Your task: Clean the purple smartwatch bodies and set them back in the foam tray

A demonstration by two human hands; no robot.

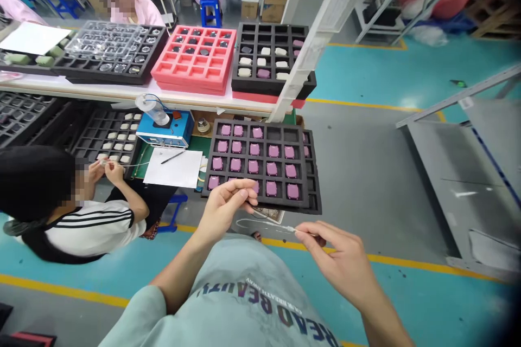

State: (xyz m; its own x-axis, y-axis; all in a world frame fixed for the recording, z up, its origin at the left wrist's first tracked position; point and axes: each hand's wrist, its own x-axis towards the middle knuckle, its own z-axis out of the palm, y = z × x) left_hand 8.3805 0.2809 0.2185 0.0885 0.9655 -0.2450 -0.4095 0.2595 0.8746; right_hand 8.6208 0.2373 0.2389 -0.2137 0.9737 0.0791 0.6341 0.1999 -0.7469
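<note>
Between finger and thumb of my right hand [334, 255] is the end of a thin white cable [288, 229], which loops leftward below my other hand. My left hand [226, 206] is over the front edge of a black foam tray [266, 173], its fingers curled together; a thin dark strand shows just beneath them, and what they pinch is too small to make out. Purple square pieces [271, 188] fill most of the tray's compartments, with a few compartments at the back bare. Another black tray lies beneath it, sticking out at the right.
A seated person [93, 217] works at the left. Behind the tray, a shelf [203, 98] carries a red tray [195, 59] and black trays. A blue box [165, 133] and white paper [174, 167] are left of the purple pieces. A metal frame [439, 146] stands right.
</note>
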